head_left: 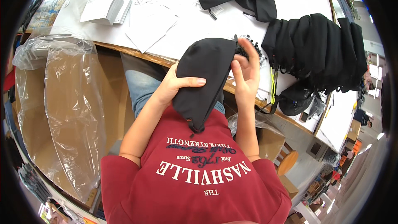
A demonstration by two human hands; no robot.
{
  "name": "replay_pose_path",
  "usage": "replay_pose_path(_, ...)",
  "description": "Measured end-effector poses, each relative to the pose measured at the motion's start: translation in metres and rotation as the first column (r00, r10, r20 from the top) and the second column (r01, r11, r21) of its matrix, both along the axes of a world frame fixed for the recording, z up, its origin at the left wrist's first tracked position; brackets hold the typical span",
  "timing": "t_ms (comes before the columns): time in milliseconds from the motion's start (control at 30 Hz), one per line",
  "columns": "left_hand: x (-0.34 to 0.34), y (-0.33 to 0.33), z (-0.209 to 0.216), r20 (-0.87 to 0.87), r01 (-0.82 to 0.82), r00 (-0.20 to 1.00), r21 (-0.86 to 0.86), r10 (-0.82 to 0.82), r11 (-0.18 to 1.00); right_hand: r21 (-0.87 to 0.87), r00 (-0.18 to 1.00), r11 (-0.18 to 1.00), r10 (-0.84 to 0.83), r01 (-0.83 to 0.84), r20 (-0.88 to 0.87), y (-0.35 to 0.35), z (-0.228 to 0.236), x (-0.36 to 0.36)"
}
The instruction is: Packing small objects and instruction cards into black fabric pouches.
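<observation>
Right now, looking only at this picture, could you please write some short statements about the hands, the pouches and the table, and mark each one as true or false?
1. The left hand holds the black pouch. True.
2. The right hand is clenched in a tight fist. False: its thumb and at least one finger are extended.
3. A row of black pouches sits toward the right side of the white table. True.
4. The person's shirt is bright green. False: it is dark red.
5. A white paper stack is on the table, farther left than the held pouch. True.
</observation>
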State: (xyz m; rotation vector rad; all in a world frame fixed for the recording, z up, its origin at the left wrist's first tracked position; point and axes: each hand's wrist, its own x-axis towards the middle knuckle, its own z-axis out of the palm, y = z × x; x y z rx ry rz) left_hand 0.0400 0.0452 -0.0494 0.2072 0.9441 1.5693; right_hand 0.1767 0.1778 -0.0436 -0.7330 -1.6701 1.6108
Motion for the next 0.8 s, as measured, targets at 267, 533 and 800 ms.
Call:
replay_pose_path(267,0.006,0.000,-0.003,-0.037,0.017,0.999,-0.034,-0.018,0.999,0.462,0.966,0.885,-0.171,0.064,0.194,0.006,0.013,0.001)
replay_pose_path(533,-0.004,-0.001,-0.024,0.171,-0.187,0.964,-0.098,0.202,0.977,0.278,0.876,0.877,0.264,-0.393,0.405,-0.026,0.032,0.009)
replay_pose_path(800,-0.014,-0.006,-0.033,0.242,-0.312,0.918,-0.045,0.314,0.949,0.085,0.817,0.864,0.431,-0.496,0.384,-0.034,0.038,0.010)
